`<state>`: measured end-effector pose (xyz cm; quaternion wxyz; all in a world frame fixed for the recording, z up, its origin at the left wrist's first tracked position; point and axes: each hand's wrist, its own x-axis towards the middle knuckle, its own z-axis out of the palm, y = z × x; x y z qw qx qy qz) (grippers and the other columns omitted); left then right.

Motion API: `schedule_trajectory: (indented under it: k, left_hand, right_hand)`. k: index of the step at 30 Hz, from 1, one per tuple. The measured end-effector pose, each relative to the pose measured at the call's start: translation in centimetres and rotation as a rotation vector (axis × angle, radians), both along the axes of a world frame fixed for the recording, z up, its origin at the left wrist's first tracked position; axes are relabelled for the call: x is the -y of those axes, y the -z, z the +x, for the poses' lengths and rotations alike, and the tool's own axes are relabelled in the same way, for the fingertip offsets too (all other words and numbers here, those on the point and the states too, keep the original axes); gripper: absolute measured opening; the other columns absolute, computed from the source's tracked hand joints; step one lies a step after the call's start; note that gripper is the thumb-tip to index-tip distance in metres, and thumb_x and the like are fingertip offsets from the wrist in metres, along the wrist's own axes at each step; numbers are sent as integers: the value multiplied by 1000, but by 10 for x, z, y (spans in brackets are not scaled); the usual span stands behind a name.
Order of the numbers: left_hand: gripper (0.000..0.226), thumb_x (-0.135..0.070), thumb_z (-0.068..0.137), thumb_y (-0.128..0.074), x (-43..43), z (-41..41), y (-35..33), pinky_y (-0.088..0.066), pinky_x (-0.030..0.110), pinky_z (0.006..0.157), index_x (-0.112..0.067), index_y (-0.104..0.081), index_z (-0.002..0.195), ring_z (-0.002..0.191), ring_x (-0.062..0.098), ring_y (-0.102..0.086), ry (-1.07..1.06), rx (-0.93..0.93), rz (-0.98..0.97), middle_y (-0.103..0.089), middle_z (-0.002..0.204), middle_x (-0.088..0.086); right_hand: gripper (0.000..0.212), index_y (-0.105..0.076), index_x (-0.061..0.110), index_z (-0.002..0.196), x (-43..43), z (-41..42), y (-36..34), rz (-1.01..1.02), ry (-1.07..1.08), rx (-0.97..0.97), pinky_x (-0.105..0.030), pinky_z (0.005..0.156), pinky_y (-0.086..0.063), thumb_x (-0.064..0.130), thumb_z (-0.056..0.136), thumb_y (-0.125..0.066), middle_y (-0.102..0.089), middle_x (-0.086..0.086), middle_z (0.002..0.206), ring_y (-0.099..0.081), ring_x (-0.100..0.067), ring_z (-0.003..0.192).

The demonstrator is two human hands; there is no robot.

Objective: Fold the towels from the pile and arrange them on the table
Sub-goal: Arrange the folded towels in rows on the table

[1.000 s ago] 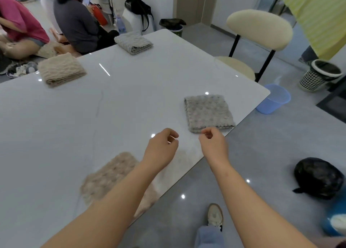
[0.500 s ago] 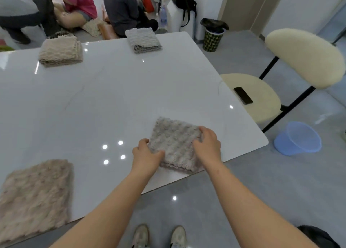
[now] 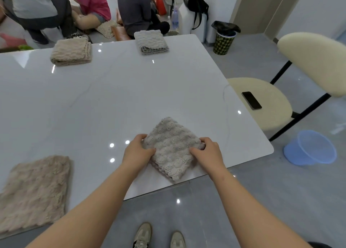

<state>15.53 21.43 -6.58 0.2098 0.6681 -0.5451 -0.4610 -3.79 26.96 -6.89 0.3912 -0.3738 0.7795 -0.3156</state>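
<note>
A small folded grey towel point(image 3: 171, 146) lies near the front right edge of the white table point(image 3: 112, 101), turned like a diamond. My left hand point(image 3: 138, 150) grips its left corner and my right hand point(image 3: 207, 150) grips its right corner. A beige folded towel point(image 3: 33, 191) lies flat at the front left of the table. At the far side sit another beige folded towel point(image 3: 72, 51) and a grey folded towel point(image 3: 150, 42).
A cream chair point(image 3: 262, 101) with a black phone point(image 3: 251, 100) on its seat stands right of the table. A blue plastic basket point(image 3: 311, 147) is on the floor beside it. Several people point(image 3: 134, 9) sit on the floor beyond the table, near a bin point(image 3: 224, 37).
My hands went from hovering empty above the table edge to gripping the grey towel at both sides. The towel now sits rotated into a diamond, and my view has shifted right.
</note>
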Motion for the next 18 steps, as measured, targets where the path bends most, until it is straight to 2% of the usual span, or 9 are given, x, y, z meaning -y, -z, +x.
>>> schedule_trajectory:
  k: [4, 6, 9, 12, 15, 18]
  left_hand:
    - [65, -24, 80, -65, -8, 2, 1, -38, 30, 80, -17, -33, 136, 96, 21, -49, -117, -9, -19, -42, 129, 12]
    - [70, -28, 79, -66, -13, 2, 2, -41, 32, 80, -17, -29, 137, 102, 24, -51, -128, -29, 7, -43, 130, 13]
    - [74, -27, 77, -67, -18, 1, 1, -46, 38, 89, -18, -26, 138, 108, 28, -53, -85, -50, 31, -50, 125, 12]
    - [75, -20, 79, -65, -19, -1, -1, -48, 37, 86, -21, -22, 140, 104, 28, -55, -55, -90, 54, -51, 123, 11]
    - [70, -15, 80, -63, -20, 1, 0, -47, 34, 83, -25, -26, 138, 100, 25, -56, -21, -79, 50, -53, 120, 9]
    - [62, -13, 80, -63, -20, 3, 2, -48, 31, 79, -26, -34, 134, 91, 20, -58, 12, -89, 63, -59, 104, 2]
  right_hand:
    - [21, -55, 19, 95, -6, 3, 1, 9, 31, -32, -29, 78, -44, 28, 78, -63, -50, -7, 108, -54, -15, 84]
    - [21, -56, 18, 95, -9, 4, 2, 12, 47, -39, -28, 76, -42, 33, 81, -60, -52, -6, 108, -53, -14, 84]
    - [29, -55, 18, 106, -14, 8, 2, 7, 75, -31, -28, 77, -41, 34, 82, -60, -56, -3, 108, -54, -17, 93]
    - [40, -51, 19, 118, -17, 10, -1, 2, 81, -4, -26, 77, -38, 32, 82, -62, -55, 0, 106, -53, -16, 95]
    - [35, -55, 21, 114, -19, 12, -2, 0, 68, -2, -26, 73, -38, 30, 81, -62, -57, 1, 100, -54, -15, 90]
    - [22, -57, 20, 99, -21, 14, -2, 19, 71, -21, -28, 72, -40, 25, 78, -61, -60, -1, 97, -55, -18, 87]
